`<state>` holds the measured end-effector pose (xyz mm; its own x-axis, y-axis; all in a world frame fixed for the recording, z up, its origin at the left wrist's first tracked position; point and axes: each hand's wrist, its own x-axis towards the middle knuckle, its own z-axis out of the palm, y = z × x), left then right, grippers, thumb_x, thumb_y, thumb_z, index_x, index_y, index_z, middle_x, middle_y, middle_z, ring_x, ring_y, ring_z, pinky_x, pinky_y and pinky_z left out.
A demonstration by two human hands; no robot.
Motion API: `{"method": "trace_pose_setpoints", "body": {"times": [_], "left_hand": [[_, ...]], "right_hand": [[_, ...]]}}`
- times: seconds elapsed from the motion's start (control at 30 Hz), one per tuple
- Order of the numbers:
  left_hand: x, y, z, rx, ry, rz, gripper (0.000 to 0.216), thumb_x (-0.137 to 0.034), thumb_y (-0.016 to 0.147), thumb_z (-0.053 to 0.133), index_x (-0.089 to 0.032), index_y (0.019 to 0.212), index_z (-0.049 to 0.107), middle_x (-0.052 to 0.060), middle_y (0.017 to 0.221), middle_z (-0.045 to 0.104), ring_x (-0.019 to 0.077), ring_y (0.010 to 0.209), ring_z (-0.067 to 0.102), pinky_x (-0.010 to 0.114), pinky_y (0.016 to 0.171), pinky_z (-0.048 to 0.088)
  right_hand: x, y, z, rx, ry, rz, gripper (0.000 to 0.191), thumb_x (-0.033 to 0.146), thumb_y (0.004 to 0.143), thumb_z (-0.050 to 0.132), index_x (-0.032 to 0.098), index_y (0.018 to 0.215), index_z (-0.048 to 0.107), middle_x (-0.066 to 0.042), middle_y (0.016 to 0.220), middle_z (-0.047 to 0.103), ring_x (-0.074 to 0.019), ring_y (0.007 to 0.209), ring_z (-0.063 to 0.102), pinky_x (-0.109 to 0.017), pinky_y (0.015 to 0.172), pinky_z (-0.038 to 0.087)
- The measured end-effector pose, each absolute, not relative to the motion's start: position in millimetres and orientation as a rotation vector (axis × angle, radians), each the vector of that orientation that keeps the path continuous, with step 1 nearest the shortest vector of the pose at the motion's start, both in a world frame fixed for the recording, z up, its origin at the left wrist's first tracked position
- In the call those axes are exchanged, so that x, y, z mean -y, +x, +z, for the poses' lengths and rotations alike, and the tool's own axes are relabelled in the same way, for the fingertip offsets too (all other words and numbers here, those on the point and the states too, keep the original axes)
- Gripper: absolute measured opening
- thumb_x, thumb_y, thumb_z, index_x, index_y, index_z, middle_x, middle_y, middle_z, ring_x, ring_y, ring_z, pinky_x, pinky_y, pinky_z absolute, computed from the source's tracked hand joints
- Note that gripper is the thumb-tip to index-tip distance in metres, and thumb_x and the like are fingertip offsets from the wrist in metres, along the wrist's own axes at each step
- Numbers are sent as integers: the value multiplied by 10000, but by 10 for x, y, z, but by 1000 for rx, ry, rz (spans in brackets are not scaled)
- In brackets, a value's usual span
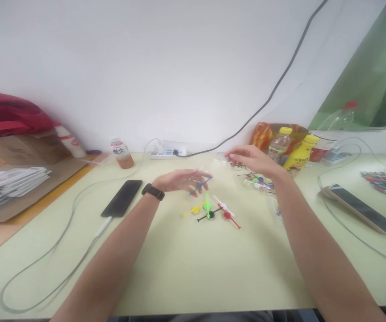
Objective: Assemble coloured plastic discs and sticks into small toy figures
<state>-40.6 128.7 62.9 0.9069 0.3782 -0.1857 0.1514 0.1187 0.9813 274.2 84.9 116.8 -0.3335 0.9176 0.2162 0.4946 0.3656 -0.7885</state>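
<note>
My left hand, with a dark band on its wrist, is closed around a blue arrow spinner. Something clear, like a thin plastic bag, shows by its fingers. Below on the table lie loose arrow spinners: a yellow one, a green one, a black one, a red one and a white arrow. My right hand hovers with loosely stretched fingers, nothing visible in them. Under it are clear bags of coloured spinners, partly hidden by my forearm.
At left lie a black phone on a white cable and a drink bottle. To the right stand a yellow bottle, a clear yellow-capped bottle, another phone and a colourful pile. A power strip lies against the wall.
</note>
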Motion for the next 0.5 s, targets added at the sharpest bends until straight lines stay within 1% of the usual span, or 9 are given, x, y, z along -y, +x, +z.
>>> {"method": "trace_pose_setpoints", "body": {"times": [0.07,0.13,0.2,0.27,0.33,0.4,0.5], "left_hand": [[-1298,-440,629,-468,1456,179,613,-617,1034,408,-238,1497,542,157,1311,632,281,1098,615,406,941,489],[-1310,-479,630,-490,1451,199,609,-623,1027,425,-241,1483,554,156,1323,631,285,1111,614,408,941,489],[-1321,-519,635,-508,1444,217,605,-624,1021,438,-240,1472,562,156,1325,630,292,1129,606,410,941,490],[-1329,-555,642,-525,1441,221,600,-620,1021,440,-240,1469,560,157,1317,630,298,1144,596,406,940,491],[-1333,-587,650,-535,1441,223,599,-618,1021,441,-241,1473,554,157,1314,626,299,1147,589,398,935,492],[-1334,-612,654,-538,1438,230,609,-621,1017,442,-241,1481,542,159,1317,619,298,1138,588,391,927,493],[-1337,-637,647,-531,1424,246,631,-625,1018,430,-234,1507,509,167,1323,610,296,1127,586,387,922,491]], "right_hand": [[-879,2773,1157,1989,-1363,783,271,434,934,611,193,986,725,-93,1042,757,-209,886,672,-312,763,533],[-902,2793,1136,2148,-1499,851,256,426,904,645,184,919,727,-104,1012,767,-222,897,679,-296,720,517],[-911,2766,1098,2421,-1583,1047,278,445,847,706,171,868,747,-106,962,778,-232,895,693,-291,716,509],[-904,2670,1037,2676,-1637,1282,353,505,765,776,157,824,767,-101,895,783,-232,859,704,-291,731,508],[-886,2509,958,2826,-1709,1422,443,568,668,835,146,795,781,-99,846,781,-231,824,704,-294,734,507],[-858,2315,873,2894,-1794,1445,478,577,606,865,139,782,787,-104,829,780,-234,804,698,-299,722,511],[-800,2059,777,2932,-1974,1329,426,509,568,882,128,715,762,-111,767,765,-250,767,695,-316,680,520]]}}
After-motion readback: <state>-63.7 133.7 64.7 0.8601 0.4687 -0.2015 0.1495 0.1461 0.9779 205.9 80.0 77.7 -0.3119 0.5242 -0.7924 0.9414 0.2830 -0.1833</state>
